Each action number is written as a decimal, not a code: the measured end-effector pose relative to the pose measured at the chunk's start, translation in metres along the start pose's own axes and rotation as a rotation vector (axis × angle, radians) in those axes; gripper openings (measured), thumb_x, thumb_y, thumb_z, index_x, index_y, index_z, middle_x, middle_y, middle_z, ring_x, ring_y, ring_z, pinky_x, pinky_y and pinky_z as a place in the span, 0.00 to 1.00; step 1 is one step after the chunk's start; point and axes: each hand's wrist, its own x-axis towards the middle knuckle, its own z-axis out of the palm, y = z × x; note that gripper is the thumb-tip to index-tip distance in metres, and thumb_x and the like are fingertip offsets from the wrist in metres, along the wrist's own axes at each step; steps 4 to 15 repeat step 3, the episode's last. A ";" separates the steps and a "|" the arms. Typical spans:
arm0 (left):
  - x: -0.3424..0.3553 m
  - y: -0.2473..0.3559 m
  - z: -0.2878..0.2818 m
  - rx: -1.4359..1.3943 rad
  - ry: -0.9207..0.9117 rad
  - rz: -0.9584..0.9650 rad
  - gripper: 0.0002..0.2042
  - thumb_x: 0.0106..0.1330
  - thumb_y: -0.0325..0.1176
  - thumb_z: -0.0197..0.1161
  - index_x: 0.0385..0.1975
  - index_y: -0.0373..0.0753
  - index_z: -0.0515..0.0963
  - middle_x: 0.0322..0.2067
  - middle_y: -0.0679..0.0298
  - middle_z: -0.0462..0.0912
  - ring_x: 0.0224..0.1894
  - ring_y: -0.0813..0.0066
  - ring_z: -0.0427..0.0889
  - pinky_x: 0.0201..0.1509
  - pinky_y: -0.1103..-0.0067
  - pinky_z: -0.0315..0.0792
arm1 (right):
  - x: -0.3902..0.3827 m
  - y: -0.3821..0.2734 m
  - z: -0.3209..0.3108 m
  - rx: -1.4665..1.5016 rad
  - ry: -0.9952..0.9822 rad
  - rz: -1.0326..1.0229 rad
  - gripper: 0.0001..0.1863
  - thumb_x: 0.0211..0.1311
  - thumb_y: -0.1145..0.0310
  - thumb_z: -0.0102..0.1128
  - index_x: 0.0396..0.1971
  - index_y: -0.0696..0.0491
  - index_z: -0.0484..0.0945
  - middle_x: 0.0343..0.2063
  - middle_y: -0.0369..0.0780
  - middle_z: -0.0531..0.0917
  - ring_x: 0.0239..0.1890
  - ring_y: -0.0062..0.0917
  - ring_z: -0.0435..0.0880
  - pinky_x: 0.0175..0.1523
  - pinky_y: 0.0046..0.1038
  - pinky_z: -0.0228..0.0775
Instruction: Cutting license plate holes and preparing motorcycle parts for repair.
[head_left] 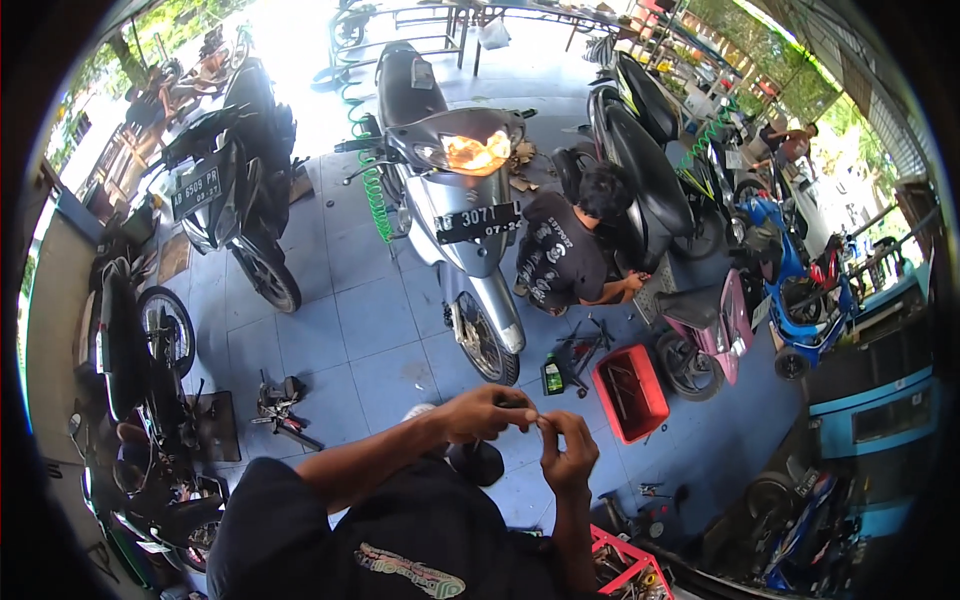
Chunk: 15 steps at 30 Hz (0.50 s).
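Observation:
In front of my chest, my left hand (488, 413) and my right hand (567, 452) meet at their fingertips. Both are closed in a pinch round something too small to name. A short dark sliver shows at the left fingers; I cannot tell what it is. Beyond my hands stands a silver and black motorcycle (478, 258) with its headlight lit, its front wheel (485, 340) towards me. Past my right hand, a red plastic bin (632, 395) sits on the tiled floor, with a green and black bottle (553, 374) to its left.
A crouching person (562, 245) works beside a black motorcycle (640, 180). Loose tools (588, 350) and metal parts (280, 405) lie on the blue tiles. A red toolbox (630, 565) is by my right forearm. More motorcycles line both sides, among them a blue one (790, 270). A green coiled hose (375, 200) hangs down.

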 end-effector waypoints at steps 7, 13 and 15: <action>-0.034 -0.006 -0.047 0.134 0.262 0.176 0.21 0.67 0.51 0.69 0.48 0.40 0.80 0.35 0.68 0.80 0.23 0.86 0.69 0.22 0.85 0.64 | 0.032 -0.025 0.046 0.105 -0.165 0.023 0.04 0.65 0.78 0.66 0.39 0.57 0.82 0.35 0.43 0.86 0.34 0.33 0.88 0.38 0.30 0.81; -0.034 -0.006 -0.047 0.134 0.262 0.176 0.21 0.67 0.51 0.69 0.48 0.40 0.80 0.35 0.68 0.80 0.23 0.86 0.69 0.22 0.85 0.64 | 0.032 -0.025 0.046 0.105 -0.165 0.023 0.04 0.65 0.78 0.66 0.39 0.57 0.82 0.35 0.43 0.86 0.34 0.33 0.88 0.38 0.30 0.81; -0.034 -0.006 -0.047 0.134 0.262 0.176 0.21 0.67 0.51 0.69 0.48 0.40 0.80 0.35 0.68 0.80 0.23 0.86 0.69 0.22 0.85 0.64 | 0.032 -0.025 0.046 0.105 -0.165 0.023 0.04 0.65 0.78 0.66 0.39 0.57 0.82 0.35 0.43 0.86 0.34 0.33 0.88 0.38 0.30 0.81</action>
